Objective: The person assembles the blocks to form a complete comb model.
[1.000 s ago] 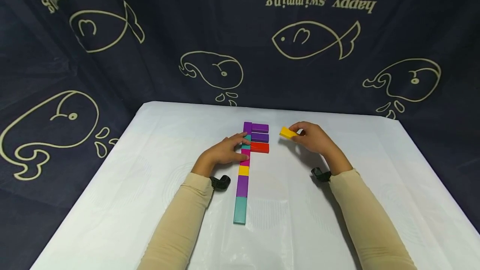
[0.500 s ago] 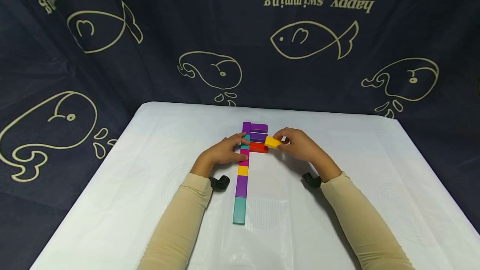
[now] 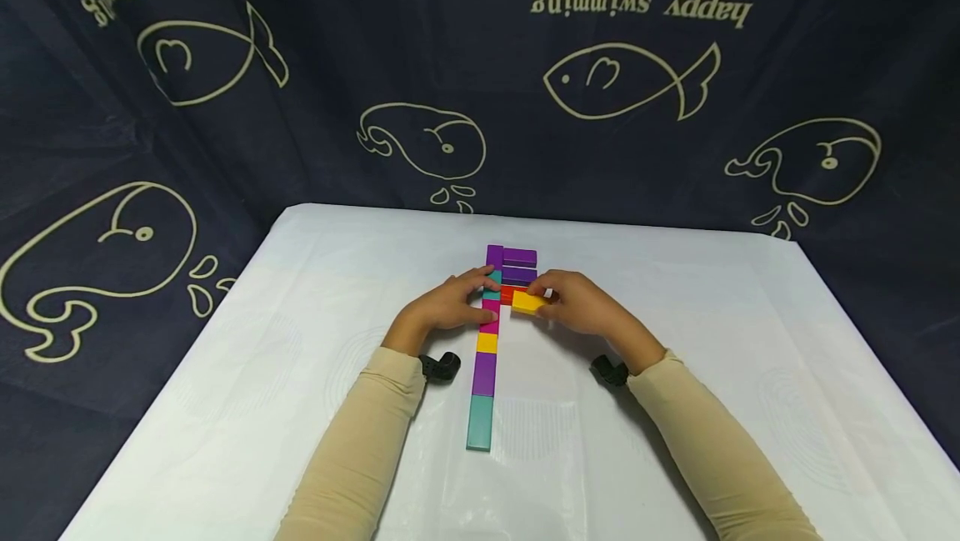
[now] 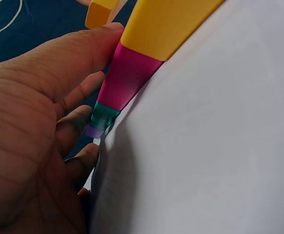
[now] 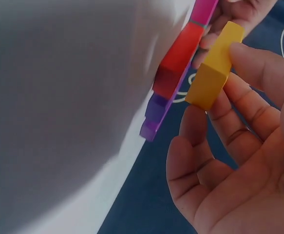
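Observation:
My right hand (image 3: 581,301) pinches a yellow block (image 3: 527,303) between thumb and fingers. In the right wrist view this yellow block (image 5: 215,68) is raised and apart from the red block (image 5: 178,58). In the head view it partly covers the red block (image 3: 506,297). My left hand (image 3: 446,303) rests against a straight column of blocks, its fingertips at a teal block (image 3: 491,294) and its thumb at a magenta block (image 3: 488,328). The left wrist view has the thumb lying along the magenta block (image 4: 129,80); the fingers are loosely bent.
Two purple blocks (image 3: 519,257) lie crosswise off the column's far end, beyond the red one. Toward me the column continues with a yellow block (image 3: 487,343), a purple block (image 3: 483,374) and a teal block (image 3: 480,423). The white table (image 3: 675,291) ends at a dark curtain (image 3: 480,66).
My right hand has carried the yellow block leftward and nearer to me, from right of the blocks to over the red block's near side. My left hand has stayed in place.

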The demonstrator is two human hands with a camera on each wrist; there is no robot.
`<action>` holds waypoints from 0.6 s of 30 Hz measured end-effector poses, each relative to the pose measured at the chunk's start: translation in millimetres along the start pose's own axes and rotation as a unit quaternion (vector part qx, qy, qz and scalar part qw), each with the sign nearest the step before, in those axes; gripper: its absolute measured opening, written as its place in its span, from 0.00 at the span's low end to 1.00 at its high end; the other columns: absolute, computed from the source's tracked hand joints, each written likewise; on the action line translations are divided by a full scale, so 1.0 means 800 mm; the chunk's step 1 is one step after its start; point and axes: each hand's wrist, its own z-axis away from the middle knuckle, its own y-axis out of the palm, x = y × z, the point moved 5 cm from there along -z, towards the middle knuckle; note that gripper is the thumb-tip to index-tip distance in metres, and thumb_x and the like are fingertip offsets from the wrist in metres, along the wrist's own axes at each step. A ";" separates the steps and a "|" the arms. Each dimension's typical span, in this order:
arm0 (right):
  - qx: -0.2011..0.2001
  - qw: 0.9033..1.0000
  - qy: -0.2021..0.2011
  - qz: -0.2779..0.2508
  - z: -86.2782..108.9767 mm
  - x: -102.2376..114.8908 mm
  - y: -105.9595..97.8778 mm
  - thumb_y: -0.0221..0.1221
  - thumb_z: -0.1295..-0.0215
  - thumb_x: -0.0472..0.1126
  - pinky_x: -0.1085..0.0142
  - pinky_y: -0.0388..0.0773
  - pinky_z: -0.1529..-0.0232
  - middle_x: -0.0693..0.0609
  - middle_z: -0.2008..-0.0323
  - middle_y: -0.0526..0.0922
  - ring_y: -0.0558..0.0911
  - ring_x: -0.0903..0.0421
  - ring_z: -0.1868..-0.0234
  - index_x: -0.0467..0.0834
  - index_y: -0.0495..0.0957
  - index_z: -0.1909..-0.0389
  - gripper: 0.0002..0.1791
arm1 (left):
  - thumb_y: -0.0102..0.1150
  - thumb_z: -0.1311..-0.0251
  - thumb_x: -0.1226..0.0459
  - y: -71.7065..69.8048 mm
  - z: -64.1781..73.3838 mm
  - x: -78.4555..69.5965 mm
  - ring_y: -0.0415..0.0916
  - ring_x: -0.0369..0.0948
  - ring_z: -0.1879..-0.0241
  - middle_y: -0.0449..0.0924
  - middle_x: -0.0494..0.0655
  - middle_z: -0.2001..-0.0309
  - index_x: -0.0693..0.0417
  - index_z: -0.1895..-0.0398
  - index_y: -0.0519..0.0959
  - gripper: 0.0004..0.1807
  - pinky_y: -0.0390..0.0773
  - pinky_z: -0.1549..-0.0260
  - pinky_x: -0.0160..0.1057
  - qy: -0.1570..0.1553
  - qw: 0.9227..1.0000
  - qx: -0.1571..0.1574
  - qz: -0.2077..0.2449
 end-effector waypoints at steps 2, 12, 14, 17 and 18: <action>0.006 1.000 -0.004 0.001 0.000 0.003 0.003 0.65 0.38 0.33 0.63 0.78 0.60 0.52 0.59 0.82 0.76 0.54 0.62 0.42 0.82 0.53 0.12 | 0.68 0.40 0.54 0.000 0.000 0.001 0.45 0.47 0.23 0.52 0.42 0.22 0.42 0.40 0.76 0.24 0.36 0.26 0.54 -0.002 1.000 0.000 -0.003; 0.018 0.999 -0.022 0.030 -0.004 0.010 0.016 0.68 0.40 0.35 0.61 0.77 0.57 0.53 0.62 0.81 0.75 0.54 0.62 0.41 0.83 0.53 0.14 | 0.68 0.41 0.54 0.001 0.000 0.001 0.45 0.47 0.23 0.52 0.42 0.22 0.41 0.39 0.77 0.25 0.37 0.26 0.54 -0.004 1.000 0.001 -0.004; 0.020 0.999 -0.023 0.039 -0.005 0.012 0.018 0.68 0.40 0.35 0.61 0.76 0.57 0.53 0.63 0.80 0.75 0.54 0.62 0.41 0.83 0.53 0.14 | 0.68 0.41 0.54 0.001 0.000 0.001 0.45 0.47 0.23 0.52 0.42 0.22 0.42 0.39 0.77 0.26 0.37 0.26 0.54 -0.004 1.000 0.002 -0.003; 0.027 0.998 -0.020 0.050 -0.006 0.014 0.021 0.69 0.40 0.36 0.60 0.77 0.55 0.53 0.63 0.81 0.75 0.54 0.62 0.41 0.83 0.52 0.14 | 0.68 0.41 0.54 0.000 0.000 0.001 0.45 0.47 0.23 0.52 0.42 0.22 0.42 0.39 0.77 0.26 0.37 0.26 0.54 -0.009 1.000 0.001 -0.003; 0.029 0.998 -0.019 0.053 -0.007 0.015 0.022 0.69 0.40 0.36 0.60 0.77 0.55 0.53 0.63 0.81 0.76 0.54 0.62 0.40 0.83 0.52 0.14 | 0.69 0.41 0.54 0.000 0.000 0.001 0.45 0.47 0.23 0.52 0.42 0.22 0.42 0.39 0.77 0.26 0.37 0.26 0.54 -0.009 1.000 0.001 -0.002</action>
